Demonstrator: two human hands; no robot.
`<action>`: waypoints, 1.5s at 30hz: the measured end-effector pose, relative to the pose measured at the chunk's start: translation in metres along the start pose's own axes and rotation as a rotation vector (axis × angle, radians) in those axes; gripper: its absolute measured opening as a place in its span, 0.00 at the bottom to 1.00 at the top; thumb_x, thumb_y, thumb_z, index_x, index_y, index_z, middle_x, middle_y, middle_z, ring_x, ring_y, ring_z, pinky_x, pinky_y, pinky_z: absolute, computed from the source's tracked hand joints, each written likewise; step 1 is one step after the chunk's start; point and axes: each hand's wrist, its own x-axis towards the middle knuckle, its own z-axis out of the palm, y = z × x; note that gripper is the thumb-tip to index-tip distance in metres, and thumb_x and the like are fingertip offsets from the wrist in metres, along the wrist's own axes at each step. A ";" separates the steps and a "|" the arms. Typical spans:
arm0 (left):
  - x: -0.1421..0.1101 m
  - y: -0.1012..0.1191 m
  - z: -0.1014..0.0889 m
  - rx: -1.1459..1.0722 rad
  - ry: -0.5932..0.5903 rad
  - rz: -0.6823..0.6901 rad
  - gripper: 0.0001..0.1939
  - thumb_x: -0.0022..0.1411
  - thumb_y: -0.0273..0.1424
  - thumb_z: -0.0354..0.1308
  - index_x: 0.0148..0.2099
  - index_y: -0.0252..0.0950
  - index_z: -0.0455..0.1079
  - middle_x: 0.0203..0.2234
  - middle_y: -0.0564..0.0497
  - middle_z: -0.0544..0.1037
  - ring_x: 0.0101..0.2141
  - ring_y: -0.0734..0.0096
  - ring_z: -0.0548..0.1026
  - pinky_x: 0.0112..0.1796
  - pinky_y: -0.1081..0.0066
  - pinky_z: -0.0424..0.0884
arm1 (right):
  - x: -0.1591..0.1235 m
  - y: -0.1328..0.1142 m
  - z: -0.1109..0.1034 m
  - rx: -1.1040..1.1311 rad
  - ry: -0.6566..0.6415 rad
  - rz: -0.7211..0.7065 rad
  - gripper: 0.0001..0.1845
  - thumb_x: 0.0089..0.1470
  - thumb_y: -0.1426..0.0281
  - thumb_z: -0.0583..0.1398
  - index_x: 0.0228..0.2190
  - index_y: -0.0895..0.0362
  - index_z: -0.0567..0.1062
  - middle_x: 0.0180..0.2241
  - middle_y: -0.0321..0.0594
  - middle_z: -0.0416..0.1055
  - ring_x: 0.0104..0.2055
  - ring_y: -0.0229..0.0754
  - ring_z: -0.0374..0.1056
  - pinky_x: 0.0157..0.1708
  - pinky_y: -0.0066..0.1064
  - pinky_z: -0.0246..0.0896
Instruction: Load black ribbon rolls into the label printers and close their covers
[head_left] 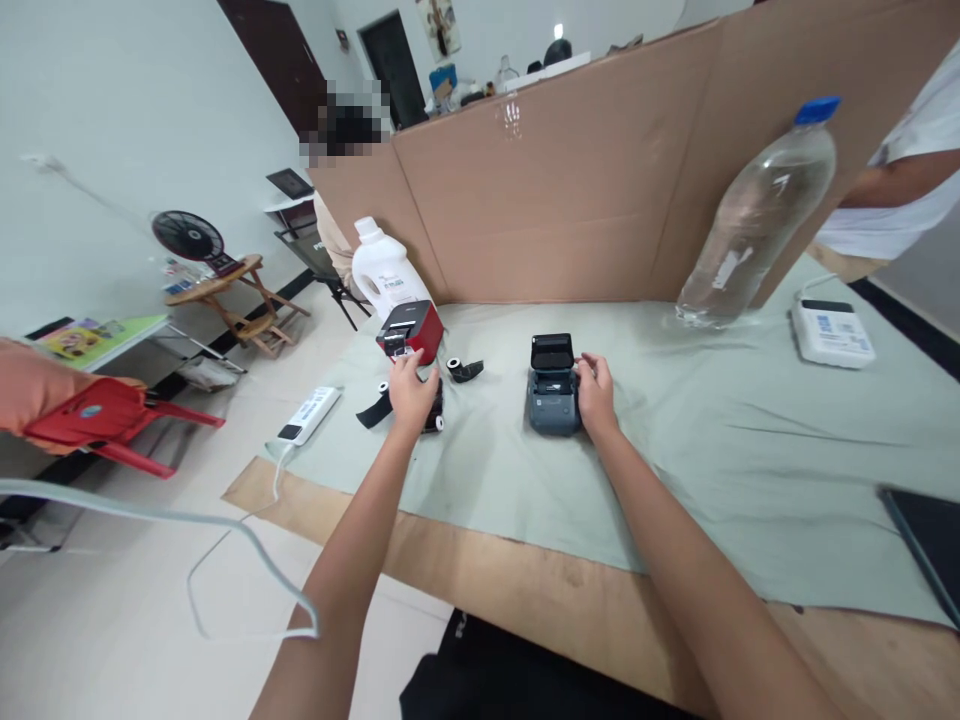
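Cloth [487, 480]: one grey printer [553, 412], two hands [412, 395] [597, 395]

We are seeing a wooden tabletop [555, 590], its near edge showing bare below a pale green cloth [487, 480]. On the cloth we are finding a white power strip [311, 414], a white jug [390, 272], a red-and-black device [429, 335], black rolls [469, 373], an open dark grey device [555, 412], a clear bottle [757, 225], a white box [832, 335] and a dark flat object [930, 540].
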 end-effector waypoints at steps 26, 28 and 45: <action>0.011 -0.058 -0.041 -0.013 0.081 -0.253 0.19 0.60 0.37 0.56 0.52 0.37 0.75 0.48 0.44 0.80 0.42 0.57 0.75 0.50 0.59 0.69 | -0.004 -0.010 0.000 -0.009 -0.013 -0.046 0.22 0.54 0.56 0.58 0.47 0.55 0.73 0.48 0.46 0.75 0.52 0.48 0.70 0.57 0.46 0.61; 0.009 -0.064 -0.046 0.001 0.022 -0.260 0.18 0.60 0.39 0.56 0.50 0.38 0.76 0.46 0.45 0.81 0.41 0.58 0.76 0.49 0.60 0.69 | -0.004 -0.010 0.000 -0.011 -0.010 -0.043 0.21 0.54 0.57 0.58 0.46 0.54 0.73 0.48 0.45 0.75 0.51 0.48 0.70 0.57 0.46 0.62; 0.047 -0.021 -0.033 -0.185 -0.129 -0.200 0.19 0.58 0.41 0.60 0.49 0.38 0.78 0.38 0.44 0.82 0.42 0.56 0.79 0.44 0.62 0.73 | 0.002 -0.003 0.000 0.051 0.015 0.007 0.22 0.51 0.55 0.59 0.46 0.53 0.73 0.47 0.43 0.75 0.48 0.47 0.71 0.53 0.45 0.65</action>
